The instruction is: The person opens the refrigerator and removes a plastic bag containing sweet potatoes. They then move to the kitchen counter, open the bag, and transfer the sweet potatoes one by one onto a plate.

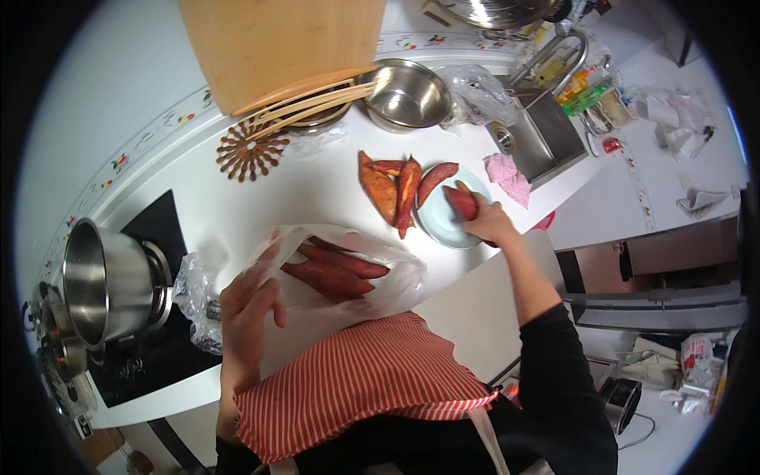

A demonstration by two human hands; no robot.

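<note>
My right hand grips a red-skinned sweet potato over a pale blue plate. A curved sweet potato rests across the plate's left rim. Left of the plate, more sweet potatoes lie heaped on the white countertop. At the counter's front edge, a translucent plastic bag gapes, with several sweet potatoes inside. My left hand holds the bag's left side, some of its fingers showing through the film.
A steel pot stands on the black hob at left. Along the back are a wooden trivet, chopsticks, a steel basin and a cutting board. A pink cloth lies beside the sink.
</note>
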